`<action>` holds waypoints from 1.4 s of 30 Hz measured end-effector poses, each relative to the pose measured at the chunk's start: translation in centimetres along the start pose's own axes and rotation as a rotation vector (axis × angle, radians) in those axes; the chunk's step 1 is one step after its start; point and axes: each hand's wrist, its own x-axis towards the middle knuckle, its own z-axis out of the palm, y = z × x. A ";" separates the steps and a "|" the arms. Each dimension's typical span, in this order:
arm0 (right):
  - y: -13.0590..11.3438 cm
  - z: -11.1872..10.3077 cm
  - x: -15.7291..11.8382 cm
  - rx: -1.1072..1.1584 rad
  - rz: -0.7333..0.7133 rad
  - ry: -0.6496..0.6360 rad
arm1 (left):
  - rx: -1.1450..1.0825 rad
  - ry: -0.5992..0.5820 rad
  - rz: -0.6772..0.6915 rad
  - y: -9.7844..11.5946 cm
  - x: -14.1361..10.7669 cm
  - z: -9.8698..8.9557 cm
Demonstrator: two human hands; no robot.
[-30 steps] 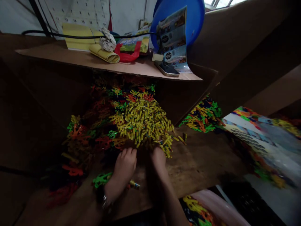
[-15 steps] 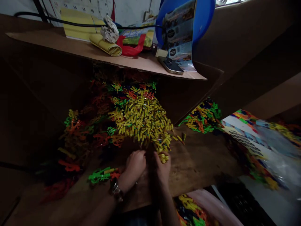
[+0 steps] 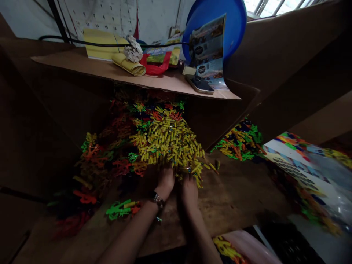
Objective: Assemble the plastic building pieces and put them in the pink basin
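A heap of small yellow cylinders [image 3: 170, 141] lies before me on the wooden table, its near edge at my hands. My left hand [image 3: 166, 179], with a metal watch [image 3: 157, 200] on the wrist, reaches into the near side of the heap, its fingers hidden by shadow and cylinders. Close by on the right, my right hand [image 3: 189, 190] touches the heap's front edge with fingers pointing down. Its fingertips are lost among the cylinders, so I cannot make out what it holds. A few loose cylinders [image 3: 212, 167] lie off to the right.
Coloured plastic figures [image 3: 92, 156] are piled to the left, with a green one [image 3: 118, 210] nearer me. More figures [image 3: 242, 141] lie right of the cardboard wall [image 3: 220, 117]. A cardboard shelf [image 3: 162, 81] above bears a phone [image 3: 200, 84]. A pink tub [image 3: 247, 244] stands low right.
Both hands have moved forward into the near edge of the heap. Yellow cylinders that showed in my right hand are no longer visible there. The view has shifted slightly.
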 end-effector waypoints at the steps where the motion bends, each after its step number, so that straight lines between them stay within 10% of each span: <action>1: 0.0 0.0 0.4 -0.035 0.000 0.002 | -0.007 -0.005 0.001 -0.3 -0.1 -0.1; 15: 0.4 1.2 3.3 -0.101 -0.587 -0.256 | 0.025 0.071 -0.286 -5.6 -6.8 -5.0; 24: 1.0 0.2 4.1 -0.110 -0.832 -0.266 | 0.029 0.279 -0.090 -6.3 -8.9 -5.4; 31: 1.5 0.7 2.8 -0.095 -0.794 -0.247 | -0.415 0.257 -0.208 -5.5 -8.7 -2.0; 42: 1.6 1.1 -0.4 0.081 -0.726 -0.250 | -0.258 0.188 -0.165 -5.0 -9.7 -1.4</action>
